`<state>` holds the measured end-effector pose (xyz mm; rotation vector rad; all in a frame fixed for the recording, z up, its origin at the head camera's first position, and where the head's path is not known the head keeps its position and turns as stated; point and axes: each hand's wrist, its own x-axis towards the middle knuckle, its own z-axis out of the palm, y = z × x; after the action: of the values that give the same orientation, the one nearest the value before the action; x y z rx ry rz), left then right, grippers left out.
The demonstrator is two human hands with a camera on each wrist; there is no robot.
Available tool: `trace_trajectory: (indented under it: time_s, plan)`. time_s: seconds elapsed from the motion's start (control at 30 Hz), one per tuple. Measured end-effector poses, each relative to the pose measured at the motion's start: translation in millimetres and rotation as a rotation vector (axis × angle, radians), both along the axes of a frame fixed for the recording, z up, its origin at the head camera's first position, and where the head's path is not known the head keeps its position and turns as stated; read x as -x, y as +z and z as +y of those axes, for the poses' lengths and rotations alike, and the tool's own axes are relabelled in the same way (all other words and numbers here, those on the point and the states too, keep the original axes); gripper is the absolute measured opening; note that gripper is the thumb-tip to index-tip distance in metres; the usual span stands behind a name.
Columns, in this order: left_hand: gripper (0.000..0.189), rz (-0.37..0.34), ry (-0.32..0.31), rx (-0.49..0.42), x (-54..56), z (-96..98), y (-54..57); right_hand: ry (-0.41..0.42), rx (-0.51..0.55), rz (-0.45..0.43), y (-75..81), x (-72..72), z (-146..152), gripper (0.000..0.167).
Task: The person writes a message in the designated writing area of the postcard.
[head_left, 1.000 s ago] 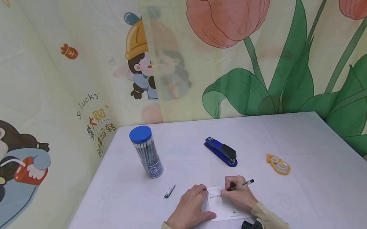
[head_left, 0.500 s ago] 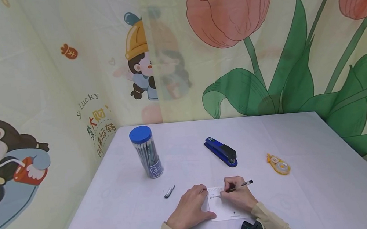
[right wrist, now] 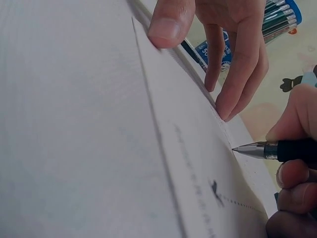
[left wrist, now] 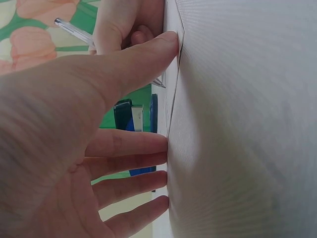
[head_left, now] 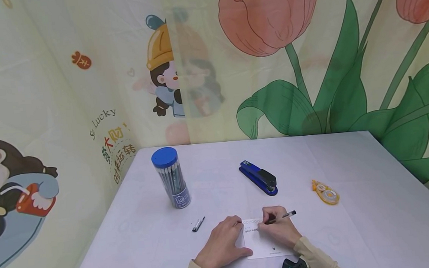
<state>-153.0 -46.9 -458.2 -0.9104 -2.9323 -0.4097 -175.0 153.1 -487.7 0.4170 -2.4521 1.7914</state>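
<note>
My right hand (head_left: 281, 227) pinches a pen (head_left: 289, 214) with a clear barrel and black grip. In the right wrist view, the metal tip of the pen (right wrist: 255, 149) is at the surface of a small white sheet of paper (head_left: 259, 245). A short row of handwriting runs near the sheet's top, left of the pen. My left hand (head_left: 223, 243) rests at the sheet's left edge. In the left wrist view, the thumb of that left hand (left wrist: 94, 124) presses the paper's edge, with its fingers spread and fairly straight, tips on the table.
A pen cap (head_left: 198, 224) lies left of my left hand. Behind it stands a blue-lidded tub of pencils (head_left: 171, 181). A blue stapler (head_left: 258, 177) lies beyond the paper, and a yellow correction tape (head_left: 326, 192) is to the right. Printed curtains hang behind the white table (head_left: 133, 254).
The pen and my right hand shift very slightly left, then back right. The handwriting beside the pen looks a little different. My left hand stays in place on the paper.
</note>
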Motion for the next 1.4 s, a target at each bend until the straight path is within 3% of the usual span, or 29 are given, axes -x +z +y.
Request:
trace_trajectory:
  time_s: [0.8, 1.03, 1.4]
  plan:
    - [0.066, 0.010, 0.002, 0.004, 0.3, 0.4, -0.5, -0.034, -0.008, -0.050, -0.7, 0.3, -1, 0.024]
    - [0.066, 0.011, 0.003, 0.003, -0.1, 0.5, 0.1, -0.011, -0.038, -0.030, 10.4, -5.3, -4, 0.021]
    - [0.067, 0.014, 0.009, 0.012, -0.3, 0.9, 0.4, -0.050, -0.005, -0.043, -1.7, 1.4, 0, 0.022]
